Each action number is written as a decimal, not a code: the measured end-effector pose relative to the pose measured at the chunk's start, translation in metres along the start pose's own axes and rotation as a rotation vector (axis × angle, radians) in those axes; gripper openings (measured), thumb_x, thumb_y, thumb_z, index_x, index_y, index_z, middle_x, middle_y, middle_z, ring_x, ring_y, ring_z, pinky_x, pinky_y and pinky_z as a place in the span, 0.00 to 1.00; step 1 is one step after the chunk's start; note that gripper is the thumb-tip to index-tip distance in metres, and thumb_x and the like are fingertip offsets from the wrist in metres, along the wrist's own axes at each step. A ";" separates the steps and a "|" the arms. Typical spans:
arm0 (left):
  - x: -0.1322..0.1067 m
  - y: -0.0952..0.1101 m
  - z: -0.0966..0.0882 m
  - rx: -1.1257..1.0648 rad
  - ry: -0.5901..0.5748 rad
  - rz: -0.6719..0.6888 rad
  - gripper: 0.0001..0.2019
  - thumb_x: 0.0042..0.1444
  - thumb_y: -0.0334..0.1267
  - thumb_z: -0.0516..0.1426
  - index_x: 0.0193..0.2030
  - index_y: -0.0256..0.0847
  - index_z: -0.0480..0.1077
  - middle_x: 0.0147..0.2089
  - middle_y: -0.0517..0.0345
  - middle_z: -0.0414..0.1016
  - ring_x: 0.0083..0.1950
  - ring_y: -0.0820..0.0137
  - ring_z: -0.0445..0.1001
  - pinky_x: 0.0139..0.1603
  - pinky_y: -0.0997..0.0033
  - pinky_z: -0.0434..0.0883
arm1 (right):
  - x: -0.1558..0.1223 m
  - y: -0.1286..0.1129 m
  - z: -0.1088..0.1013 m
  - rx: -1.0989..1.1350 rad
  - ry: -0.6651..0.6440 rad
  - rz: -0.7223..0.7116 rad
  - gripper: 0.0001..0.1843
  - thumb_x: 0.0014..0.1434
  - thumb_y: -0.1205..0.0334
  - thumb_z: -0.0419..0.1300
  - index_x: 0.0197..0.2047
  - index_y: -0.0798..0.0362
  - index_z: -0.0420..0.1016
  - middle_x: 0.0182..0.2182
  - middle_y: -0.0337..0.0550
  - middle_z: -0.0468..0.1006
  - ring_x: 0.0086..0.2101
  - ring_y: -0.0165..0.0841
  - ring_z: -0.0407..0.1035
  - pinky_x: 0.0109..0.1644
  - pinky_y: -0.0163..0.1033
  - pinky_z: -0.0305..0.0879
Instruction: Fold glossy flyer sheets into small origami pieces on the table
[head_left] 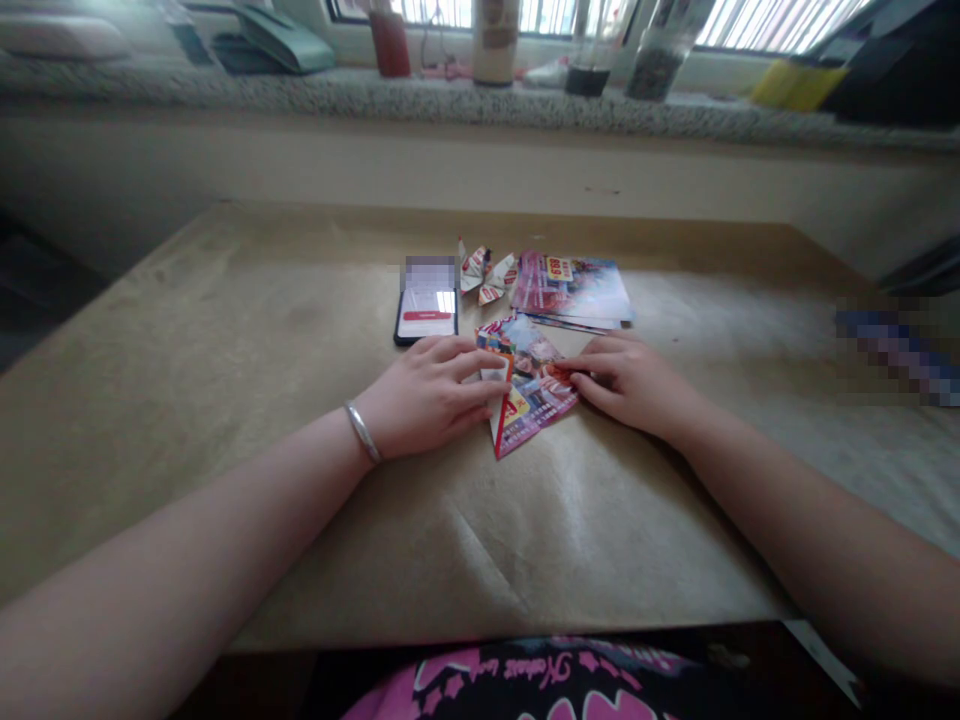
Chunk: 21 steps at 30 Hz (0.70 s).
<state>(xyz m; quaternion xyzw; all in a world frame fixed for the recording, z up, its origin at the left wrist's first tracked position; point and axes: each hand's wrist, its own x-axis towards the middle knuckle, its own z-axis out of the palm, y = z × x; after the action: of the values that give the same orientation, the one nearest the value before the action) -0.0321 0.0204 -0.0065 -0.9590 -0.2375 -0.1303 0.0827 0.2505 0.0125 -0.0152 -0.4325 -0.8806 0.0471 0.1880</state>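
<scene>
A colourful printed leaflet (536, 385) lies on the table with its left side folded over, so a pale, red-edged flap shows. Stretched fingers of my left hand (439, 393) rest on that flap, and a silver bangle circles the wrist. From the other side, my right hand (630, 383) touches the leaflet's right corner with its index fingertip; the thumb is close by, apart from the index finger. Both hands are palm down and low on the table. Just beyond the leaflet sits a folded paper figure (487, 275) with pointed, petal-like flaps.
A phone (427, 315) with a lit screen lies beyond my left hand. Several similar leaflets (574, 290) are stacked behind my right hand. The tan-covered table (300, 270) ends at a wall below a granite sill (442, 105) holding bottles and jars. A blurred item (900, 350) is far right.
</scene>
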 end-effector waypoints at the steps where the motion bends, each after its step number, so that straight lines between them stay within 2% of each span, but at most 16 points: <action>1: 0.000 0.001 -0.001 -0.009 0.003 0.032 0.16 0.64 0.44 0.51 0.57 0.55 0.68 0.60 0.60 0.69 0.58 0.63 0.64 0.58 0.60 0.60 | 0.000 -0.001 0.000 -0.020 -0.008 0.003 0.16 0.60 0.63 0.54 0.47 0.54 0.79 0.33 0.48 0.78 0.35 0.36 0.69 0.44 0.43 0.65; 4: 0.000 0.003 -0.006 -0.025 -0.022 0.072 0.14 0.63 0.45 0.52 0.54 0.59 0.69 0.59 0.63 0.69 0.58 0.63 0.65 0.57 0.60 0.59 | -0.001 -0.002 -0.002 -0.082 -0.038 -0.004 0.17 0.60 0.61 0.55 0.49 0.53 0.78 0.32 0.47 0.77 0.34 0.36 0.68 0.43 0.43 0.64; 8: 0.000 0.003 -0.009 -0.060 -0.101 0.076 0.14 0.64 0.46 0.51 0.54 0.55 0.70 0.56 0.62 0.71 0.57 0.63 0.66 0.57 0.59 0.58 | -0.002 0.001 -0.003 -0.097 -0.051 -0.025 0.17 0.61 0.57 0.55 0.50 0.51 0.78 0.31 0.47 0.75 0.35 0.37 0.68 0.43 0.43 0.65; 10: 0.001 0.002 -0.009 -0.067 -0.112 0.064 0.14 0.64 0.46 0.51 0.53 0.53 0.71 0.56 0.61 0.72 0.56 0.63 0.67 0.56 0.59 0.59 | -0.003 0.003 -0.005 -0.060 -0.029 -0.055 0.16 0.60 0.57 0.56 0.48 0.51 0.78 0.35 0.48 0.75 0.37 0.37 0.69 0.45 0.44 0.65; 12: 0.001 0.001 -0.008 -0.068 -0.104 0.052 0.14 0.65 0.46 0.49 0.52 0.51 0.71 0.55 0.61 0.72 0.55 0.63 0.68 0.55 0.60 0.60 | -0.005 0.005 -0.006 -0.019 -0.019 -0.107 0.16 0.59 0.57 0.58 0.49 0.49 0.77 0.44 0.50 0.75 0.44 0.40 0.68 0.51 0.47 0.65; 14: 0.002 0.000 -0.007 -0.069 -0.087 0.036 0.14 0.65 0.45 0.48 0.51 0.49 0.72 0.55 0.60 0.73 0.54 0.64 0.69 0.54 0.61 0.61 | -0.006 0.007 -0.007 0.000 -0.034 -0.165 0.19 0.57 0.55 0.60 0.52 0.47 0.75 0.53 0.50 0.71 0.54 0.44 0.64 0.58 0.51 0.61; 16: 0.002 0.000 -0.006 -0.065 -0.068 0.008 0.14 0.65 0.45 0.48 0.49 0.48 0.73 0.54 0.60 0.74 0.53 0.64 0.70 0.53 0.61 0.61 | -0.006 0.008 -0.008 0.005 -0.061 -0.216 0.24 0.56 0.53 0.61 0.55 0.48 0.72 0.58 0.50 0.67 0.59 0.46 0.59 0.62 0.55 0.56; 18: 0.003 0.000 -0.004 -0.060 -0.050 -0.026 0.14 0.65 0.44 0.49 0.46 0.46 0.74 0.53 0.60 0.75 0.52 0.64 0.71 0.54 0.60 0.61 | -0.005 0.007 -0.007 0.000 -0.076 -0.264 0.26 0.56 0.52 0.61 0.57 0.49 0.71 0.60 0.51 0.66 0.60 0.46 0.57 0.64 0.55 0.54; 21: 0.003 0.000 -0.002 -0.060 -0.029 -0.060 0.15 0.64 0.46 0.49 0.44 0.44 0.74 0.52 0.59 0.76 0.52 0.63 0.72 0.54 0.60 0.61 | -0.001 0.005 -0.004 -0.024 -0.056 -0.336 0.21 0.59 0.56 0.59 0.55 0.50 0.73 0.57 0.49 0.70 0.60 0.44 0.58 0.64 0.53 0.56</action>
<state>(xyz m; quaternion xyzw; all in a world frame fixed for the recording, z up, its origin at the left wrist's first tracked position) -0.0302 0.0213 -0.0037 -0.9553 -0.2635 -0.1257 0.0464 0.2565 0.0142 -0.0128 -0.2802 -0.9458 0.0166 0.1636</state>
